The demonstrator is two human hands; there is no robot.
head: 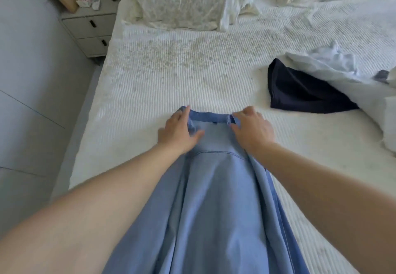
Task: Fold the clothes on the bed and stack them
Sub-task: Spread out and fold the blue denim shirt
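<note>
Holding the blue shirt (214,188) by its collar end, I have it laid back-side up along the bed (171,76), collar away from me and the body running down toward my own body, so the cloth hangs straight and I can square it before folding. My left hand (177,132) grips the left corner of the collar: the thumb lies across the top of the cloth toward the middle, the fingers (186,110) curl round the edge at the far side. My right hand (250,128) takes the other corner, its fingers bent and pinching the collar band near the seam. Both arms reach forward, nearly straight, wrists low and close to the bedcover, the hands set apart about the width of the collar so the band between them is taut and flat. I judge this is the laying-out step, with no fold made yet in this shirt. To my right, well apart from the shirt, a dark navy garment (300,89) lies partly under a loose white garment (334,68); both look unfolded and wait their turn. Pillows (182,1) sit at the head of the bed, and a nightstand (90,29) stands beside it.
</note>
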